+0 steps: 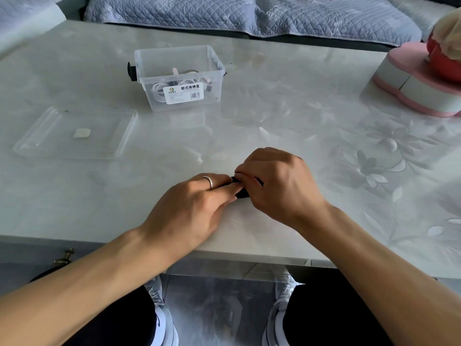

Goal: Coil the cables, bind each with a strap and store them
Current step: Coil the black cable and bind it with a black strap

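Note:
Both my hands meet over a small black bundle (pixel 243 193), a cable or strap, lying on the pale table (pixel 274 101) near its front edge. My left hand (pixel 197 206), with a ring on one finger, has its fingertips on the bundle's left side. My right hand (pixel 272 183) curls its fingers round the bundle from the right and hides most of it. A clear storage box (pixel 178 78) with a label stands further back and holds coiled white cables.
The box's clear lid (pixel 77 133) lies flat at the left with a small pale piece on it. A pink and white box (pixel 419 83) with red items stands at the right edge. A quilted blue cover (pixel 249 16) lies beyond the table.

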Action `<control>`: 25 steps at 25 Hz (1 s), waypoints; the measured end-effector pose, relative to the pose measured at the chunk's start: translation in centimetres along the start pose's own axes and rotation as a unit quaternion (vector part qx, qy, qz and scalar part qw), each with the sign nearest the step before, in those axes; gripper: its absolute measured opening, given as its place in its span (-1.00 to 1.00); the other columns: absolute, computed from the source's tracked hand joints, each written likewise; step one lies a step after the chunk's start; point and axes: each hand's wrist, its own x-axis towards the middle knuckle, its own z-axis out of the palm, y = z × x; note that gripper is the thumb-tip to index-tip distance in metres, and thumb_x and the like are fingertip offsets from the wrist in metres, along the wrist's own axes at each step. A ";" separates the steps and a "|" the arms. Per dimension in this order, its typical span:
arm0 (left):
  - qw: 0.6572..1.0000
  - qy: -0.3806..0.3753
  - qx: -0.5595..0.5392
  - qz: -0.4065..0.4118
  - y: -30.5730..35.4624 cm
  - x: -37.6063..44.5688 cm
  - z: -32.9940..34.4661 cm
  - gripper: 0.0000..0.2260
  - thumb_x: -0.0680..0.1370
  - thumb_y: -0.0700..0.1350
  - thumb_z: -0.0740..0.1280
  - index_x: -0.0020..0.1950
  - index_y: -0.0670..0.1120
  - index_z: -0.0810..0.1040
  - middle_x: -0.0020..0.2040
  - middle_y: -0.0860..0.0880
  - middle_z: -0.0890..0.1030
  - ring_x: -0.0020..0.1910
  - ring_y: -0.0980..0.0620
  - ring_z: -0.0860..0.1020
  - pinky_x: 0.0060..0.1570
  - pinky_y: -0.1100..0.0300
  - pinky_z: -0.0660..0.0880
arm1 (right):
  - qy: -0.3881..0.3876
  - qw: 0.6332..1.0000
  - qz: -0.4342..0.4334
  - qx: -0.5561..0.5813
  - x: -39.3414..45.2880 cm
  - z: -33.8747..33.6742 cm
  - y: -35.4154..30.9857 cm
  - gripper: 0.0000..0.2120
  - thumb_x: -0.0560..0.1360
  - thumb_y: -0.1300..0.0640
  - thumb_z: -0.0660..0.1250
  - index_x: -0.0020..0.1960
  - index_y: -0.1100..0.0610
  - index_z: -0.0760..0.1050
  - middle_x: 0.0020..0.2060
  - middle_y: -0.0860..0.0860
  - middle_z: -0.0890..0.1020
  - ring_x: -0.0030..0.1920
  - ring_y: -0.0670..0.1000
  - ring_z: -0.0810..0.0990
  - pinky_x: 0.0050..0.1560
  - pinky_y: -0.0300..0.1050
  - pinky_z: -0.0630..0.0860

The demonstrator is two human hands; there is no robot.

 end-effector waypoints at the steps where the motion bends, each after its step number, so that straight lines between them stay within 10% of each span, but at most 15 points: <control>1: 1.000 0.005 -0.002 -0.001 0.0 0.0 0.0 -0.74 0.58 -0.21 0.27 0.22 -0.11 0.64 0.06 -0.08 0.67 -0.02 -0.12 0.65 -0.16 0.01 0.62 | 0.018 1.000 -0.021 0.008 -0.4 0.1 0.3 -0.85 0.44 0.27 0.36 -0.26 0.12 0.64 -0.31 0.02 0.61 -0.32 0.13 0.53 -0.38 -0.03 0.46; 25: 0.996 -0.004 -0.038 -0.075 0.3 0.2 -0.2 -0.75 0.53 -0.11 0.32 0.18 -0.04 0.65 -0.05 0.00 0.57 -0.13 0.01 0.54 -0.21 0.06 0.54 | -0.024 0.998 0.053 0.030 -0.4 0.4 0.6 -0.86 0.45 0.20 0.31 -0.23 0.20 0.61 -0.32 0.07 0.60 -0.31 0.15 0.54 -0.35 0.09 0.52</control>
